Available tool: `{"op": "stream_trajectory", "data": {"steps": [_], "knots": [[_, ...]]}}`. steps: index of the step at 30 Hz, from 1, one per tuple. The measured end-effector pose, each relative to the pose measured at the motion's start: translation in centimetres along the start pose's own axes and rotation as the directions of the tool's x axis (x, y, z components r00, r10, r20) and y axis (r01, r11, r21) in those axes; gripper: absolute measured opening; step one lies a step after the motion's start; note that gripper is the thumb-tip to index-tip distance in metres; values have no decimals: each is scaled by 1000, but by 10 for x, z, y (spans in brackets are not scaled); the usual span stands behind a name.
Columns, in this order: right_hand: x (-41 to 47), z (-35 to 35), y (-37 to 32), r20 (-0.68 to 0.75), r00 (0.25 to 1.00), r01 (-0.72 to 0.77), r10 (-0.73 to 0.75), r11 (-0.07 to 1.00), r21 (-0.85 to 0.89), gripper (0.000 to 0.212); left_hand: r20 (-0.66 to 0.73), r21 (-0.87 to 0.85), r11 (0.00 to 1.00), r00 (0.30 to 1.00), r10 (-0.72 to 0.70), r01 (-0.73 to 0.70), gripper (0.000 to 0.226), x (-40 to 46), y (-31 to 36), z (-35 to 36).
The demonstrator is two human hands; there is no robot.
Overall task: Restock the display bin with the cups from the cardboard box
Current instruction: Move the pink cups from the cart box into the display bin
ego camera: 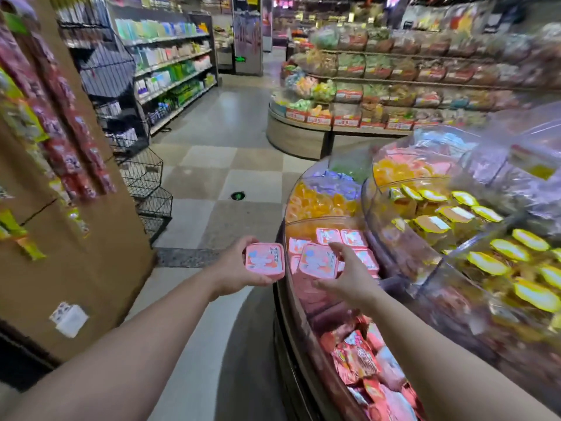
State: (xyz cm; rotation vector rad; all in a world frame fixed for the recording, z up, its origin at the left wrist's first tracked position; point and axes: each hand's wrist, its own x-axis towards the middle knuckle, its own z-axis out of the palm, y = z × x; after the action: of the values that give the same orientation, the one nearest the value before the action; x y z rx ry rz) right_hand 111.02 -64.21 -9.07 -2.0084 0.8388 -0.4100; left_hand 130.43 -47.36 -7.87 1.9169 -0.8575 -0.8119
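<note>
A checkered floor of grey and beige glossy tiles (212, 177) runs through a dim supermarket aisle. Left of that floor stands a tall brown cardboard-coloured display panel (91, 253) hung with red snack packets, and just behind it stacked black wire baskets (145, 183). Beyond the baskets, dark metal shelves (173, 71) carry pastel bottles. Across the floor, to its right, a curved wooden-based tiered stand (379, 86) holds bagged sweets with red price tags. At the floor's far end rises a pillar (247, 34).
</note>
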Motion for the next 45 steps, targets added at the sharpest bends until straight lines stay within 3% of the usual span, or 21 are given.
{"op": "stream_trajectory", "data": {"steps": [3,13,19,22,25,28,30,33,37,42,45], "knots": [[23,-3,0,-48,998,-33,32,999,-15,96,100,15,1000,995,13,-15,96,45,1,-5],[97,-16,8,-200,977,-72,71,997,-1,84,308,88,990,948,76,-108,90,167,19,-16],[121,-24,20,-307,933,-192,185,981,5,78,479,355,877,868,128,-325,103,239,23,-11],[133,-17,26,-364,889,-293,277,956,13,74,601,432,717,767,224,-547,99,277,26,-2],[142,-1,25,-420,820,-421,389,907,18,80,713,461,438,616,335,-772,97,309,26,2],[144,23,10,-461,750,-522,474,852,28,95,783,365,321,475,402,-874,97,333,18,6],[143,37,0,-494,710,-582,502,813,-10,93,828,292,266,382,411,-919,96,344,12,12],[134,53,-16,-563,637,-632,527,775,10,86,895,203,89,222,388,-975,92,352,7,25],[124,62,-40,-641,561,-658,524,752,39,100,922,113,30,116,368,-993,89,358,4,37],[118,73,-46,-706,476,-808,524,578,-116,114,937,15,-121,-29,349,-993,87,368,4,36],[118,84,-45,-686,495,-820,533,547,-166,107,943,-23,-167,-77,323,-986,85,373,8,35]]}}
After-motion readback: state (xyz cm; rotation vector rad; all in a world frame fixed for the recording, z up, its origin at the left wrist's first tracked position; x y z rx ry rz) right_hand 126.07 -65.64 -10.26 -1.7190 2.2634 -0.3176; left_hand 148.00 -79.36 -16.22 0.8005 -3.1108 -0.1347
